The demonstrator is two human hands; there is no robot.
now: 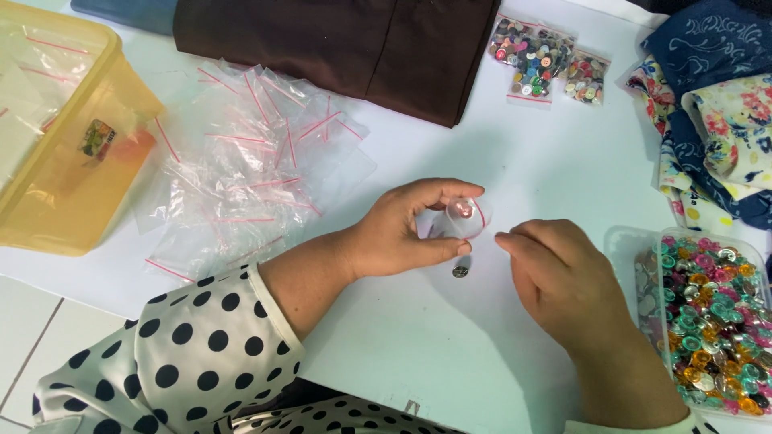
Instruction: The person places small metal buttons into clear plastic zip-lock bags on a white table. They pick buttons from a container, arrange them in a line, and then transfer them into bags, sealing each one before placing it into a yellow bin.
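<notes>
White table [498, 354] | L hand [402, 229] pinching small clear bag [462, 217] w/ pink button | R hand [555, 273] fingers curled, empty, beside bag.

Right hand [563, 281]: fingertips curl inward, so what they pinch, if anything, is hidden; wrist runs out at the bottom edge. Left hand [410, 229]: palm side turned away, small clear bag [462, 217] partly covered by the fingers, its pinkish contents too small to identify. Small round item [460, 272] on the surface [450, 354]: too small to tell, possibly a button. Yellow tub [56, 137]: cut off at left and top edges, contents blurred through its wall. Clear box of coloured beads [716, 321]: cut by right edge. Brown cloth [346, 40] and patterned fabrics [716, 104]: cut by top and right edges. Bagged buttons [535, 60]: individual pieces indistinct.
</notes>
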